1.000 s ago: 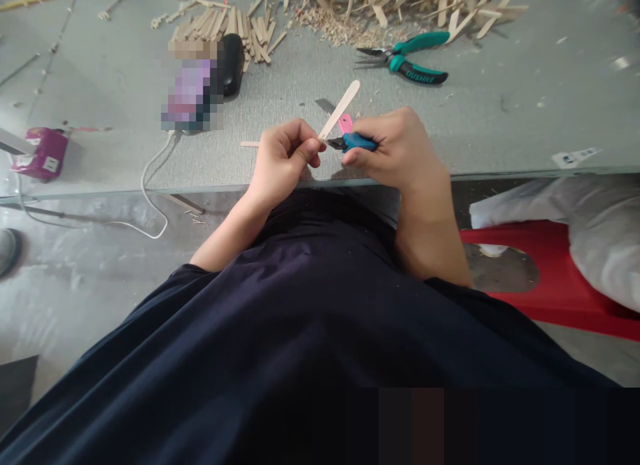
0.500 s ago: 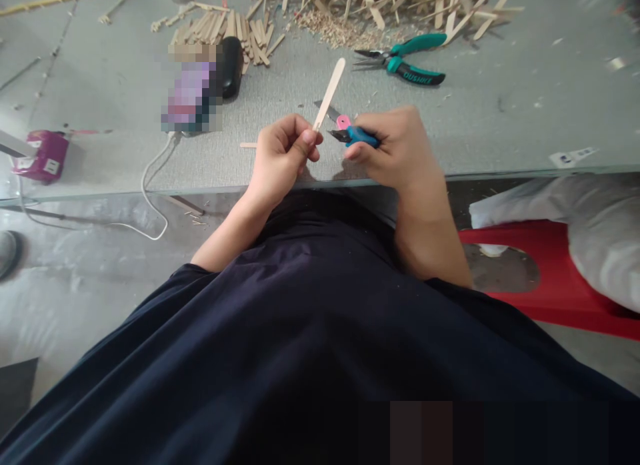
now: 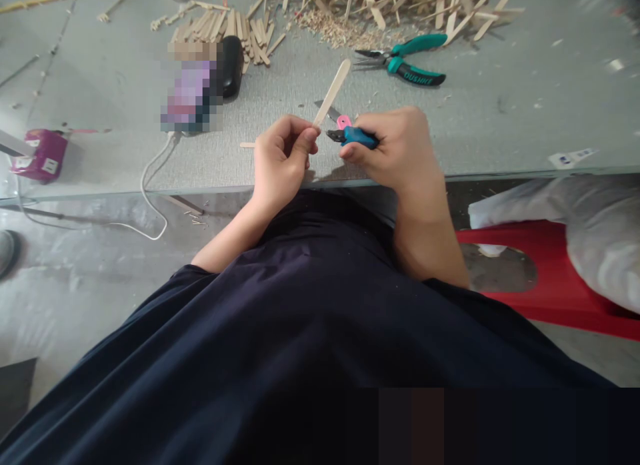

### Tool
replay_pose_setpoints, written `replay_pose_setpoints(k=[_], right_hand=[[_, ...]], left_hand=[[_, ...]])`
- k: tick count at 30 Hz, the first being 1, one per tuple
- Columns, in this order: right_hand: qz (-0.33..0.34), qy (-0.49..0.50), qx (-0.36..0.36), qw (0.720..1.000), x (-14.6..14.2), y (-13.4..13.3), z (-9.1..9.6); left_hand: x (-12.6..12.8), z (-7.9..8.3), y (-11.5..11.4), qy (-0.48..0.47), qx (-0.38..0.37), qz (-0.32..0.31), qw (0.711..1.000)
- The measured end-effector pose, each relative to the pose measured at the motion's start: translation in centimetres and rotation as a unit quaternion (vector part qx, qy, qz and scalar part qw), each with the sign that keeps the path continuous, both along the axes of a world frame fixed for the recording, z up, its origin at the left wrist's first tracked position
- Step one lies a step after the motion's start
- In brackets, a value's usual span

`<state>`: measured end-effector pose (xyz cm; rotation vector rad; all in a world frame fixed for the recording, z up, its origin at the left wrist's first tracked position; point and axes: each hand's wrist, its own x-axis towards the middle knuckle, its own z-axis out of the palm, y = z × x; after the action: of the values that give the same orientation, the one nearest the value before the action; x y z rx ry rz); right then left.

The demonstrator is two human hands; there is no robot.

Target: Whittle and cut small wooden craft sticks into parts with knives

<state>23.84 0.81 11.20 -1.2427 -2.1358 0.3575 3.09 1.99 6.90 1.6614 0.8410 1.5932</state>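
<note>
My left hand [image 3: 281, 159] is closed in a pinch on the lower end of a flat wooden stick [image 3: 333, 91], which points up and to the right over the grey table [image 3: 500, 118]. My right hand [image 3: 395, 150] is wrapped round small blue-handled cutters [image 3: 353, 137], whose dark jaws point left and sit a little to the right of the stick's held end. Behind the cutters lies a pink utility knife [image 3: 343, 120] with its blade out.
Teal-handled pliers [image 3: 407, 59] lie further back on the table. Piles of cut wooden sticks [image 3: 235, 26] and shavings [image 3: 350, 30] fill the far edge. A black object [image 3: 233, 63], a white cable [image 3: 150, 178], a magenta box [image 3: 40, 155] and a red stool [image 3: 545, 278] stand around.
The stick in my left hand swung upward from a flatter tilt, then leaned slightly right again. The cutters' jaws drew back a little, then returned close to the stick.
</note>
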Motion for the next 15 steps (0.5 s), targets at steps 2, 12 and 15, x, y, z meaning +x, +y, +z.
replay_pose_setpoints(k=[2, 12, 15], right_hand=[[-0.008, -0.003, 0.005, 1.0, 0.0, -0.1, 0.0], [-0.045, -0.004, 0.061, 0.997, 0.1, 0.6, -1.1], [-0.045, 0.003, 0.077, 0.996, 0.1, 0.8, -1.4]], left_hand=[[0.0, -0.1, 0.1, -0.001, 0.008, 0.016, 1.0], [0.1, 0.1, 0.0, 0.016, -0.01, 0.042, 0.999], [0.2, 0.2, 0.0, 0.006, -0.01, 0.044, 0.999]])
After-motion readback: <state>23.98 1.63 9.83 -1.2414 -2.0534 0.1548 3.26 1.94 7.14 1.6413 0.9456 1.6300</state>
